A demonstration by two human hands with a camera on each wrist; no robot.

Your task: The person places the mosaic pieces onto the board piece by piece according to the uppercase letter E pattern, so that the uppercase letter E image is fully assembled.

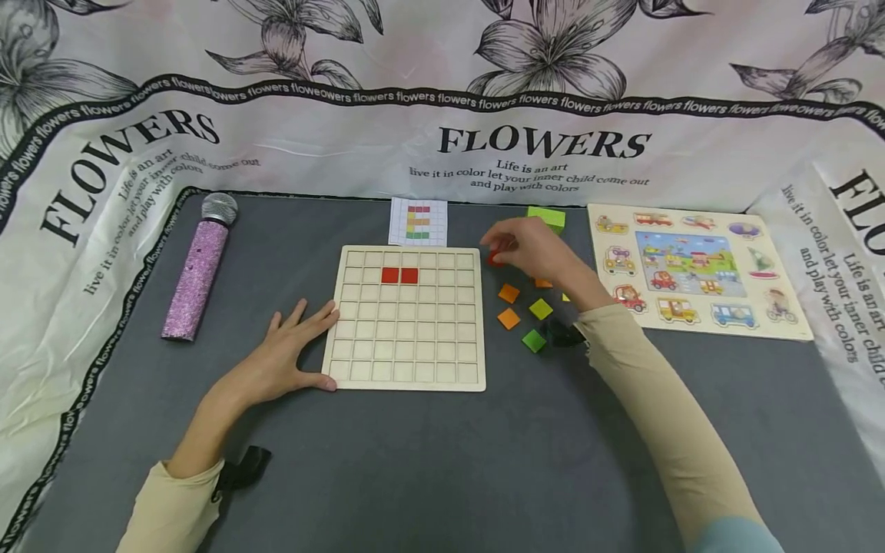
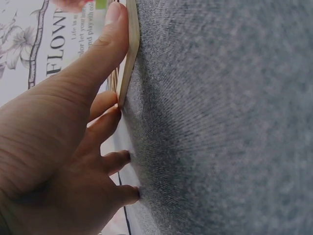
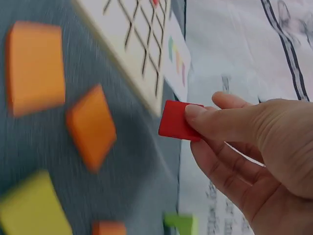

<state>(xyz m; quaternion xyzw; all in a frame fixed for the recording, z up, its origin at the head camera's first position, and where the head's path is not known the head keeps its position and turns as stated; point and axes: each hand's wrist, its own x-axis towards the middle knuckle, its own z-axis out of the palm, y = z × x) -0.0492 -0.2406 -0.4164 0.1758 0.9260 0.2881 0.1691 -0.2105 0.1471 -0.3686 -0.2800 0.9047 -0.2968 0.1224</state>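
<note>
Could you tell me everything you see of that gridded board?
The board is pale, wooden-looking and nearly square, with rounded corners and a grid of small square cells. It lies flat on the grey surface. Two red tiles sit side by side in the second row from its far edge; the other cells are bare. The left hand touches its left edge, and a card lies beyond it.
</note>
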